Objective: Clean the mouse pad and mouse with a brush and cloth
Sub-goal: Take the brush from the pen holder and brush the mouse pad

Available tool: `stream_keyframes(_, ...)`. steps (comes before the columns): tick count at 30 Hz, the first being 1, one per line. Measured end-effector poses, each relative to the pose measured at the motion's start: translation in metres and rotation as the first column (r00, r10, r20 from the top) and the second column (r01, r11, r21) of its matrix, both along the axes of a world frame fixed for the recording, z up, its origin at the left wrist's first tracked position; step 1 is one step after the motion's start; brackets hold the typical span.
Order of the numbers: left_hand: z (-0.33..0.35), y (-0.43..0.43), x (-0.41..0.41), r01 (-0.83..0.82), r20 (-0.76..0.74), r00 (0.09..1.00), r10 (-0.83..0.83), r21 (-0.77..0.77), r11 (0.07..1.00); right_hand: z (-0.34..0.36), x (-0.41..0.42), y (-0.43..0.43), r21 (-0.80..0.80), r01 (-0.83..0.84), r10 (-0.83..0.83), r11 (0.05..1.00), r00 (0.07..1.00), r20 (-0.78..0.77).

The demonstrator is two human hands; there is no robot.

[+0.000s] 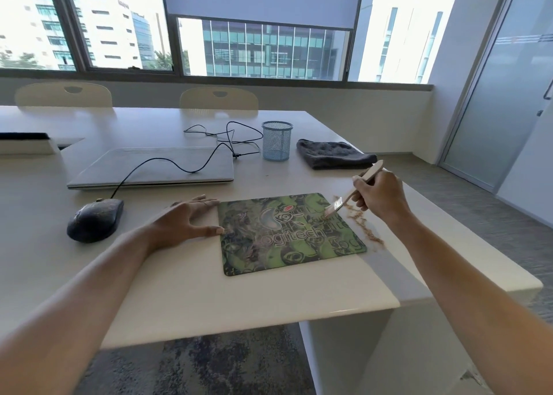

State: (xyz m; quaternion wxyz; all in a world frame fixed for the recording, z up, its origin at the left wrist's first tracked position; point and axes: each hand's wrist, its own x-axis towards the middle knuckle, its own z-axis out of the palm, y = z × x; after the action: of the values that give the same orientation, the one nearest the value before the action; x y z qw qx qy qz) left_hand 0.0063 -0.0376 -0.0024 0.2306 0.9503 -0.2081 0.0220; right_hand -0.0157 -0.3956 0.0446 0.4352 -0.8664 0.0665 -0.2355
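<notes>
A green patterned mouse pad (287,239) lies on the white table near its front right corner. My right hand (378,198) grips a pale wooden brush (353,192), its bristles touching the pad's far right edge. Brown crumbs (363,224) lie in a line on the table just right of the pad. My left hand (185,221) rests flat on the table, fingers straight, thumb and fingertips at the pad's left edge. A dark wired mouse (94,219) sits to the left of that hand. A folded grey cloth (335,153) lies behind the pad.
A closed silver laptop (152,165) lies behind the mouse, with the mouse cable looping over it. A blue mesh pen cup (276,140) stands left of the cloth. The table edge (449,215) runs close to the right of the pad. Two chairs stand beyond the table.
</notes>
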Motion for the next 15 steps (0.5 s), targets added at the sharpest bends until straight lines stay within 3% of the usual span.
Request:
stream_keyframes(6,0.005,-0.004,-0.012,0.072,0.121,0.990,-0.079,0.058,0.996,0.013,-0.001,0.038,0.232,-0.124,0.117,0.965,0.992,0.044)
stream_keyframes(12,0.028,0.022,-0.016,0.154,0.381,0.908,-0.174,0.083,0.985,0.021,0.000,0.113,0.455,-0.313,0.352,0.834,0.936,-0.001)
stream_keyframes(15,0.042,0.061,-0.019,0.119,0.392,0.914,-0.107,-0.007,0.993,0.022,-0.001,0.156,0.587,-0.353,0.430,0.728,0.903,0.010)
